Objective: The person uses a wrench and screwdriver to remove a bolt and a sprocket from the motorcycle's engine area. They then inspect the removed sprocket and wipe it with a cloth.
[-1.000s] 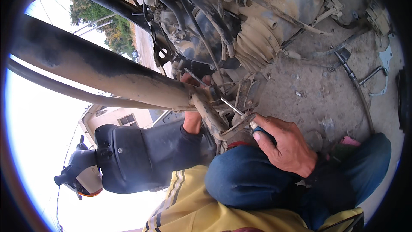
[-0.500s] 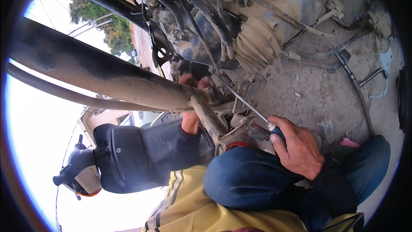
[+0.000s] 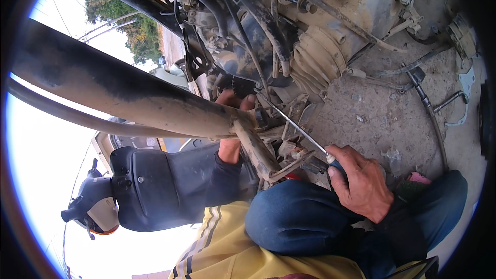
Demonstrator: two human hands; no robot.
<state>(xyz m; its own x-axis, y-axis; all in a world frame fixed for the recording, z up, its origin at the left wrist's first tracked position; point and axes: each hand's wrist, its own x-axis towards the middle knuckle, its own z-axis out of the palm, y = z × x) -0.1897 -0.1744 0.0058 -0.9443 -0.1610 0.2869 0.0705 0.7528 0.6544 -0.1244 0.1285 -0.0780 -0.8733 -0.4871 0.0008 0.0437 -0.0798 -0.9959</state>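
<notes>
My right hand (image 3: 363, 183) is closed round the blue handle of a long screwdriver (image 3: 300, 128). Its metal shaft slants up and left, and the tip end lies among the dirty engine parts, close to my left hand. My left hand (image 3: 230, 98) reaches behind a thick dusty frame tube (image 3: 150, 101), which hides much of it. Its fingers curl beside a dark part under the engine (image 3: 243, 46); what they hold cannot be made out. A thin metal bracket (image 3: 253, 150) joins the tube just beside my left wrist.
A ribbed dusty rubber boot (image 3: 318, 59) hangs from the engine. On the dirt ground to the right lie a ratchet-like tool (image 3: 419, 90), a thin flat gasket (image 3: 467, 85) and a hose. A parked scooter (image 3: 150, 188) stands at left, and my bent knee (image 3: 294, 212) is below the bracket.
The view has shifted slightly, moving the engine and ground parts a little right. My right hand is slightly lower, still gripping the screwdriver. My left hand stays behind the tube.
</notes>
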